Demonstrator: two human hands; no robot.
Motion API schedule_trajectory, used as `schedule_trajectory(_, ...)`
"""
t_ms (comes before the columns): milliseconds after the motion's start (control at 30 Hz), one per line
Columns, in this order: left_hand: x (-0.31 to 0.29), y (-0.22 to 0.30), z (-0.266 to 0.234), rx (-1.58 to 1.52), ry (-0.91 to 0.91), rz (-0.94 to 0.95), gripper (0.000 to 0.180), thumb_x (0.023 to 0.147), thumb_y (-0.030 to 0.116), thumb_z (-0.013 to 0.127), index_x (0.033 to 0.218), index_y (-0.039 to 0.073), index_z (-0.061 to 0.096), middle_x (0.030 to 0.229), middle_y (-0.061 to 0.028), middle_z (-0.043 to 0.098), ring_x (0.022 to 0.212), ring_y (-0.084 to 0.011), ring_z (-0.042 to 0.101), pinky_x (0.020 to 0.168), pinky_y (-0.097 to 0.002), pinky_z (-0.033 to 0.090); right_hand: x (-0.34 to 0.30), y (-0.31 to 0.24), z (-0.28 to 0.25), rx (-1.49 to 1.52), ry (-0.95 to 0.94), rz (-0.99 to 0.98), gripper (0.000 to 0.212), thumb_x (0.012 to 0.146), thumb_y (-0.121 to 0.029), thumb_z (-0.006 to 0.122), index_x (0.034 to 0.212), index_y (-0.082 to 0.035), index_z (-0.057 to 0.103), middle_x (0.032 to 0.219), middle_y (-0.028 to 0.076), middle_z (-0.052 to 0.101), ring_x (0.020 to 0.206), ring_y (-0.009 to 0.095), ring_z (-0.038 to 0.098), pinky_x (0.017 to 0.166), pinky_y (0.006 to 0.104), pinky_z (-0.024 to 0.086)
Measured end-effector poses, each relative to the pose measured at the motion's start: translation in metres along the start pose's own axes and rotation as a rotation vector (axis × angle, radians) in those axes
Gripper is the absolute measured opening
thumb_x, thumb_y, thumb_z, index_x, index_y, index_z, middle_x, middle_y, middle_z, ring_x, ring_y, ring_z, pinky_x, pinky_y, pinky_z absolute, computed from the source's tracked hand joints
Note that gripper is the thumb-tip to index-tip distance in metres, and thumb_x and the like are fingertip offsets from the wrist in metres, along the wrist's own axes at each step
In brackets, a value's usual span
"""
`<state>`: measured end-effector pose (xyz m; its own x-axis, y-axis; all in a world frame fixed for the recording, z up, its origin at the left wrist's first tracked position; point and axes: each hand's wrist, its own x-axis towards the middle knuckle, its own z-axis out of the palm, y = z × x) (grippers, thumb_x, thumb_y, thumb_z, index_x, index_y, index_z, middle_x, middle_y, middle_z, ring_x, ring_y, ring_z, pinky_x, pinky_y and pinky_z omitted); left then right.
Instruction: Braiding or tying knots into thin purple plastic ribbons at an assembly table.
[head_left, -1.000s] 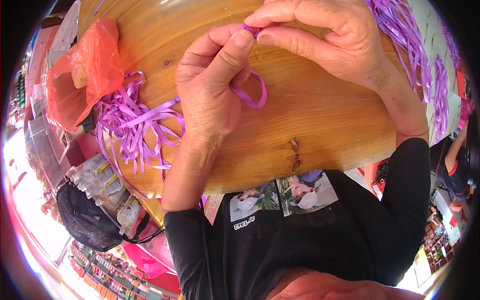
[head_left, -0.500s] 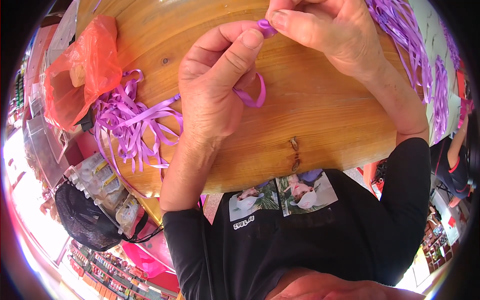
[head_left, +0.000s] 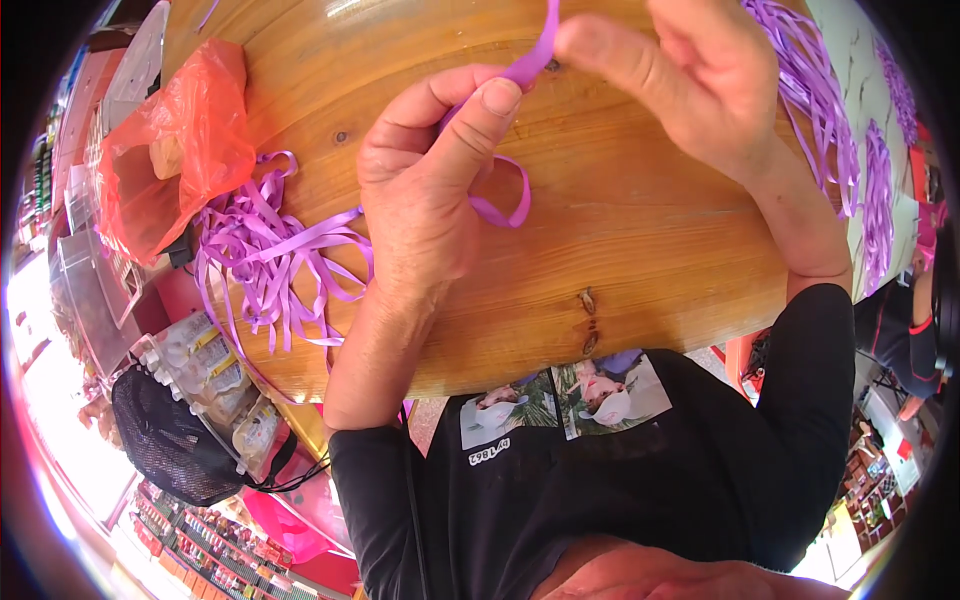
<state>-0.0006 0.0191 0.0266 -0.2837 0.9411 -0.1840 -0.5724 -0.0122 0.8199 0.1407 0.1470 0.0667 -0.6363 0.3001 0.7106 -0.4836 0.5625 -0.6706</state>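
Note:
A narrow purple ribbon (head_left: 538, 55) is pinched between the thumb and forefinger of my left hand (head_left: 422, 190). From the pinch it runs up past the top edge, and a loop of it hangs below, beside the palm. My right hand (head_left: 700, 90), slightly blurred, is just right of the upright ribbon. Its thumb is stretched toward the ribbon and stands apart from the fingers, which the top edge partly cuts off. I see nothing held in it. A tangled pile of purple ribbons (head_left: 270, 250) lies left of my left wrist.
A wooden table (head_left: 600, 240) lies under my hands. A red plastic bag (head_left: 180, 150) sits at its left. More purple ribbons (head_left: 815, 100) hang at the right edge. A black mesh bag (head_left: 175, 435) is at lower left. Another person (head_left: 900, 320) is at far right.
My right hand has come away from the pinch, moving right with thumb and fingers spreading. The small ribbon fold between the hands is now a straight length rising from my left fingers.

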Motion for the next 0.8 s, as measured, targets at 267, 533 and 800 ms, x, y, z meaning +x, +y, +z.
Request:
schedule_trajectory(267,-0.002,0.004,0.001,0.209,0.062,0.186,0.013,0.08,0.005,0.069,0.092,0.002,0.068,0.079,0.0013,0.064,0.069,-0.0027,0.054,0.06,-0.0162,0.043,-0.006,-0.014,-0.006,-0.263,-0.2,0.379,0.03,0.083,-0.012,0.065,0.11,-0.001,0.061,0.095,0.011,0.063,0.084,0.023,0.06,0.072,0.0295,0.046)
schedule_trajectory(533,-0.002,0.009,0.01,0.227,0.038,0.191,0.013,0.08,0.004,0.069,0.092,0.002,0.068,0.077,0.0026,0.063,0.067,-0.0023,0.052,0.059,-0.0155,0.042,-0.007,-0.005,0.002,-0.107,-0.101,0.359,0.026,0.082,-0.007,0.065,0.108,-0.002,0.063,0.095,0.011,0.064,0.085,0.02,0.062,0.071,0.0268,0.049)
schedule_trajectory(800,0.001,0.016,0.002,0.332,0.11,0.21,0.011,0.079,0.004,0.07,0.09,0.001,0.068,0.075,0.0032,0.062,0.066,-0.0017,0.052,0.059,-0.0143,0.04,-0.005,-0.011,-0.006,-0.218,-0.088,0.41,0.016,0.081,-0.005,0.065,0.097,-0.002,0.067,0.085,0.01,0.064,0.08,0.023,0.061,0.067,0.0289,0.048)
